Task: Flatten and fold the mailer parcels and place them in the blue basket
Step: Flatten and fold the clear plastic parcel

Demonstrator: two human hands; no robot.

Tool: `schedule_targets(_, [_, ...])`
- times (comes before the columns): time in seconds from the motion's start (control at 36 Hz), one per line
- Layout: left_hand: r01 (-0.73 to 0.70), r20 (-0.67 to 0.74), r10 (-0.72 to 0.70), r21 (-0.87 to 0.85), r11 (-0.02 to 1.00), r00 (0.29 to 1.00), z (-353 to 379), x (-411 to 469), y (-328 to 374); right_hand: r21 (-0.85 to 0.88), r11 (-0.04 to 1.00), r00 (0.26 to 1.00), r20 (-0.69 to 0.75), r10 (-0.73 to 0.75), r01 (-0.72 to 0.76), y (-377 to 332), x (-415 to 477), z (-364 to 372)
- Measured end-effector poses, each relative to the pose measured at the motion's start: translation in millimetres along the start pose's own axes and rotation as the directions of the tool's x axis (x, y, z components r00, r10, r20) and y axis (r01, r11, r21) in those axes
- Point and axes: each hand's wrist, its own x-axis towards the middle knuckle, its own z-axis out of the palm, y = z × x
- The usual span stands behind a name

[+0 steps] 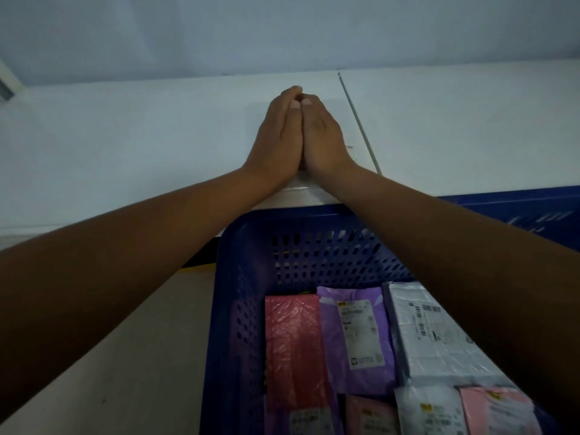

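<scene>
Barely a sliver of the white mailer (298, 186) shows, a glossy edge peeping out under the wrists at the near lip of the white table (125, 136); whether it is fully flat or already folded I cannot tell. Both hands lie on it, at twelve o'clock from the blue basket (238, 246). The left hand (277, 139) and right hand (324, 138) sit side by side, inner edges touching, fingers extended and pointing toward twelve, pressing down and gripping nothing. Both forearms reach out over the basket, converging in a V at the wrists.

This looks like the flattening stroke. To do it well, I would sweep the palms apart toward nine and three, driving trapped air to the open end, then crease firmly before lifting.

Inside the basket, at five to six o'clock, folded pieces already lie in rows: a red parcel (293, 346), a purple parcel (342, 356) at its three o'clock, a grey-white parcel (430, 340) beyond, a pink parcel (499, 412) nearer.

A thin grey rod (359, 124) lies on the table just beside the right hand, at its three o'clock.
</scene>
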Motion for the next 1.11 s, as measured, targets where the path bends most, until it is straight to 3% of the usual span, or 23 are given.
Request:
schedule_targets(0.06, [0.049, 0.053, -0.056, 0.127, 0.991, 0.997, -6, 3, -4, -0.186, 0.982, 1.000, -0.013, -0.028, 0.025, -1, 4, -5])
schedule_targets(0.11, [0.041, 0.127, -0.090, 0.342, 0.939, 0.988, -19, 6, -8, -0.447, 0.891, 0.995, 0.093, -0.040, 0.077, 0, 13, -11])
schedule_targets(0.19, [-0.108, 0.252, -0.114, 0.723, 0.683, 0.961, -32, 4, -19, -0.718, 0.630, 0.945, 0.316, -0.084, 0.297, 10, 11, -11])
schedule_targets(0.25, [-0.129, 0.288, -0.155, 0.765, 0.631, 0.945, -35, 6, -24, -0.806, 0.398, 0.897, 0.422, -0.135, 0.439, 19, 8, -14])
schedule_targets(0.31, [-0.163, 0.319, -0.153, 0.773, 0.613, 0.935, -37, 6, -25, -0.885, 0.307, 0.933, 0.361, -0.019, 0.349, 14, 5, -16])
schedule_targets(0.36, [-0.179, 0.319, -0.152, 0.798, 0.576, 0.936, -37, 6, -24, -0.908, 0.283, 0.938, 0.340, 0.067, 0.309, 11, 9, -19])
schedule_targets(0.47, [-0.203, 0.332, -0.161, 0.825, 0.528, 0.929, -37, 7, -27, -0.853, 0.236, 0.839, 0.511, 0.189, 0.466, 9, 20, -45])
schedule_targets(0.56, [-0.238, 0.366, -0.153, 0.817, 0.525, 0.918, -41, 10, -27, -0.805, 0.260, 0.793, 0.583, 0.179, 0.533, 12, 21, -67])
schedule_targets(0.64, [-0.278, 0.400, -0.133, 0.804, 0.525, 0.907, -46, 10, -31, -0.768, 0.314, 0.796, 0.602, 0.060, 0.558, 16, 16, -73])
schedule_targets(0.69, [-0.290, 0.405, -0.116, 0.800, 0.525, 0.907, -47, 10, -32, -0.759, 0.407, 0.846, 0.528, -0.072, 0.509, 16, 12, -73])
schedule_targets(0.78, [-0.262, 0.384, -0.117, 0.791, 0.553, 0.916, -48, 11, -34, -0.720, 0.618, 0.948, 0.263, -0.178, 0.316, 13, 12, -77])
schedule_targets(0.86, [-0.218, 0.348, -0.111, 0.773, 0.596, 0.931, -48, 10, -35, -0.682, 0.716, 0.989, 0.113, -0.098, 0.149, 14, 19, -83])
schedule_targets(0.92, [-0.183, 0.311, -0.095, 0.751, 0.634, 0.946, -48, 8, -33, -0.752, 0.636, 0.985, 0.142, -0.101, 0.173, 15, 21, -81])
schedule_targets(1.0, [-0.153, 0.261, -0.069, 0.737, 0.658, 0.963, -47, 7, -31, -0.860, 0.390, 0.943, 0.280, -0.177, 0.329, 15, 14, -73])
schedule_targets(1.03, [-0.143, 0.247, -0.068, 0.741, 0.656, 0.967, -47, 7, -31, -0.861, 0.356, 0.931, 0.320, -0.176, 0.364, 19, 15, -73])
schedule_targets(1.11, [-0.109, 0.211, -0.077, 0.744, 0.659, 0.974, -49, 7, -32, -0.837, 0.411, 0.932, 0.335, -0.136, 0.361, 19, 15, -74])
